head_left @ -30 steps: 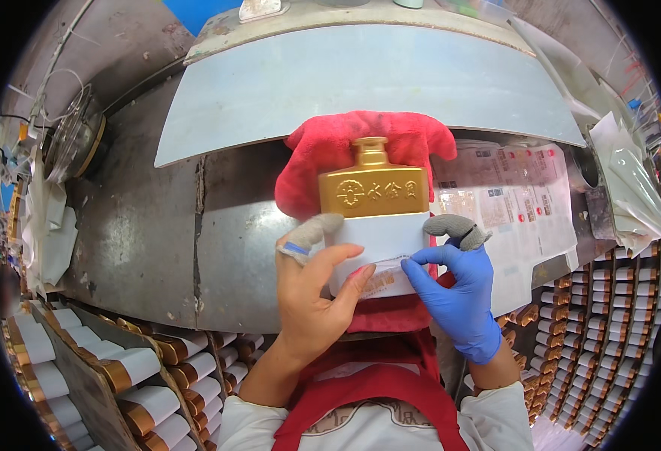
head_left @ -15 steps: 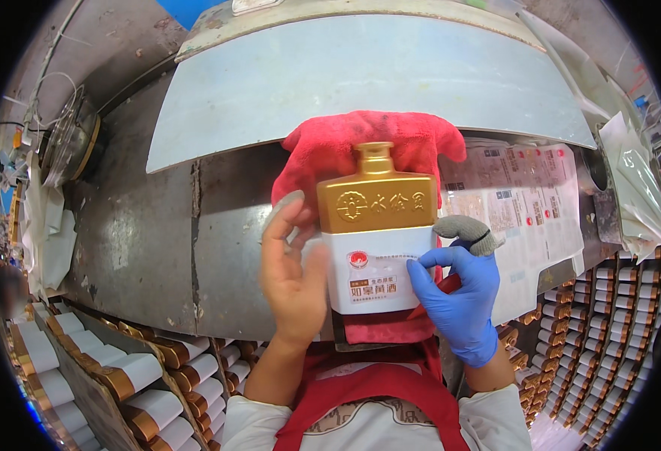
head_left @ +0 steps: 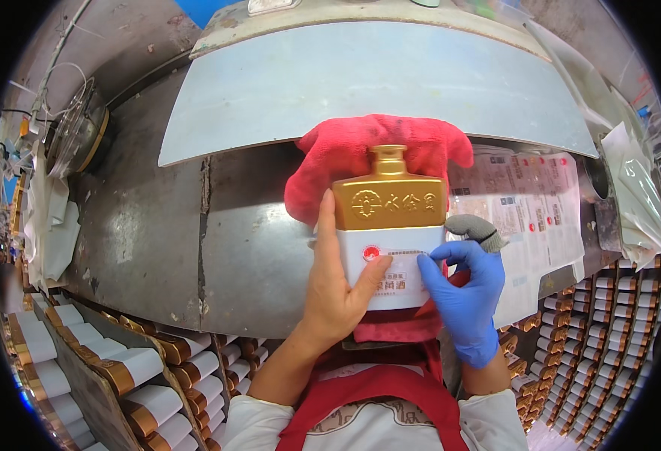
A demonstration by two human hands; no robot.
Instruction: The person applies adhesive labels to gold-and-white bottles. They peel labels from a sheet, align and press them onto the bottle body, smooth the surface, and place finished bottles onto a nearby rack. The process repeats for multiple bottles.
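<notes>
A flask-shaped bottle (head_left: 394, 203), gold above and white below, lies face up on a red towel (head_left: 379, 129). My bare left hand (head_left: 332, 289) grips its left side, fingers along the edge and thumb pressed on the front. A clear label (head_left: 399, 275) with printing and a red round mark spans the white part, partly covered by that thumb. At the bottle's right edge, my right hand (head_left: 467, 297), in a blue glove with a grey finger sleeve (head_left: 475, 228), pinches the label's right end between thumb and finger. The exact contact is hidden by the fingertips.
Printed label sheets (head_left: 529, 195) lie to the right. A pale board (head_left: 375, 83) covers the far worktop, above a dark metal surface (head_left: 248, 248). Racks of similar white-and-gold bottles (head_left: 135, 372) stand low on the left, with more bottles (head_left: 597, 342) on the right.
My left hand has moved right onto the bottle, and its thumb now presses the front. The right hand keeps its pinch at the right edge. The whole view has shifted slightly.
</notes>
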